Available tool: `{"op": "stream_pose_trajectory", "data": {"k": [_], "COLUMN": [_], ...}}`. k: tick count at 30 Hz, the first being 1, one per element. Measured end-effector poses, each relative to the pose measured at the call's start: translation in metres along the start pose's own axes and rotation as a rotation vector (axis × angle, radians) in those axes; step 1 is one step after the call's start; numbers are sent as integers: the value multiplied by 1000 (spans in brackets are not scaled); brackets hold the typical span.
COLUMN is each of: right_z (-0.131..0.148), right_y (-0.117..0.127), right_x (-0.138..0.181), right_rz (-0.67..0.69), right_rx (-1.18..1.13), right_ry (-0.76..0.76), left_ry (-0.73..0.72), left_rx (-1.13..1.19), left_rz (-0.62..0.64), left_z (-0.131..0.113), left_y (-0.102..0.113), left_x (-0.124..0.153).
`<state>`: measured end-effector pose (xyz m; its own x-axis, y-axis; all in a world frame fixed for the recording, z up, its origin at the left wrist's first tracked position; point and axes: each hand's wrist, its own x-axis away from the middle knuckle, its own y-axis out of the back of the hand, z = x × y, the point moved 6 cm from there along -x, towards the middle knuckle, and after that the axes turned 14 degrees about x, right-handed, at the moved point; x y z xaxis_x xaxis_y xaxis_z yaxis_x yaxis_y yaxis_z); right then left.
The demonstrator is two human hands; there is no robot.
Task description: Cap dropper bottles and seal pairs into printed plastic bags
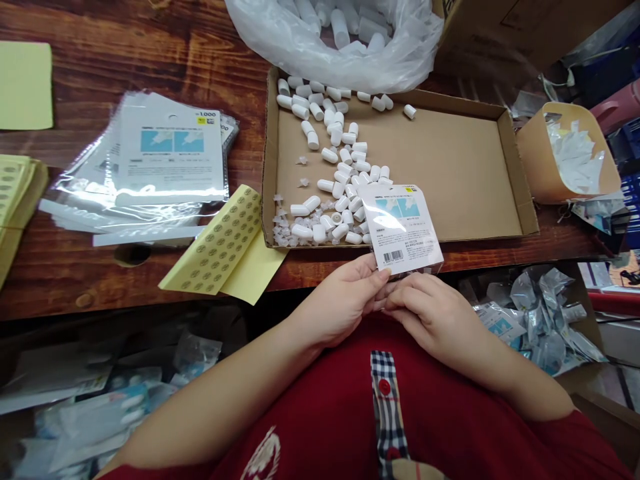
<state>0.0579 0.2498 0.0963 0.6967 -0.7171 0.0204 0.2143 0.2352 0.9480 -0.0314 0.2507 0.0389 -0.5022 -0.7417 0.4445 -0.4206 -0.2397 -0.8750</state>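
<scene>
A printed white packaging card (404, 230), in what looks like a clear bag, is held near my body at the tray's front edge. My left hand (350, 293) pinches its lower left corner between thumb and fingers. At its lower edge, the fingers of my right hand (430, 303) are closed together; the bag's bottom is partly hidden there. Behind the card stands a shallow cardboard tray (470, 173) with many white plastic caps (345, 157) and a small heap of tiny clear plastic pieces (287, 230) at its left front.
Left on the wooden table lie stacked carded clear bags (170, 153) and yellow sticker sheets (220, 247). A plastic bag of white bottles (340, 40) stands behind the tray. To the right are an orange bin (540, 153) with white packets and, lower, a box of filled bags (545, 327).
</scene>
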Motion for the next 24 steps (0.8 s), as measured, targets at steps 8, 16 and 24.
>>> {"op": "stream_pose_trajectory", "data": {"k": [8,16,24], "right_z": [-1,-13,-114], "right_y": [8,20,43], "right_x": [9,29,90], "right_rz": [-147,-70,-598], "right_rx": [78,-283,-1094], "right_ry": [210,332,-109], "left_ry": [22,-37,104], "left_rx": [-33,-24,-32], "left_rz": [-96,-168,-107], "left_z": [-3,-19,-20], "left_y": [7,12,12], "left_x": [4,4,9]}}
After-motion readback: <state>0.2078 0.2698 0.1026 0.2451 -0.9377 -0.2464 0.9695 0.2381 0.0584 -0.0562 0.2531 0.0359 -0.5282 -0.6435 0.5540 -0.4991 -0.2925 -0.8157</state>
